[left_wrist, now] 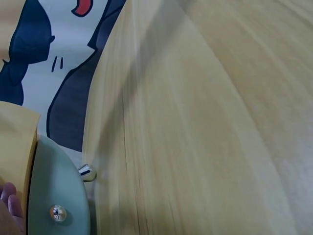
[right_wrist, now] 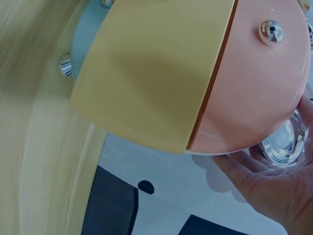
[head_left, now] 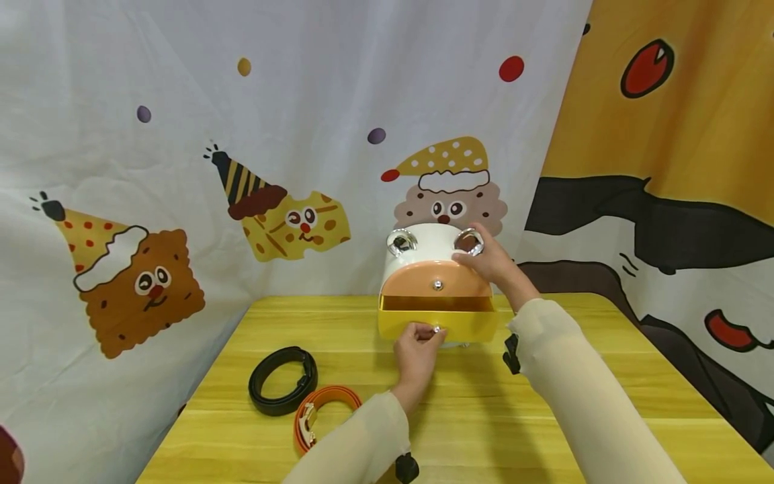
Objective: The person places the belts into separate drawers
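A small drawer chest (head_left: 431, 240) with a white top and two silver domed eyes stands at the back of the table. Its yellow middle drawer (head_left: 471, 326) is pulled out, showing a brown inner wall. My left hand (head_left: 416, 353) pinches that drawer's silver knob (head_left: 437, 329). At the upper right, my right hand (head_left: 488, 261) grips the chest around the right-hand eye (head_left: 469, 243), thumb in front. The orange top drawer (head_left: 411, 277) is closed. Below the yellow one, the left wrist view shows a pale blue-green drawer (left_wrist: 56, 181) with its own knob (left_wrist: 57, 213).
A coiled black belt (head_left: 260, 390) lies on the wooden table (head_left: 459, 430) at left. Beside it is a coiled orange belt (head_left: 332, 391) with a gold buckle, partly behind my left sleeve. A printed cartoon curtain (head_left: 338, 81) hangs behind the table.
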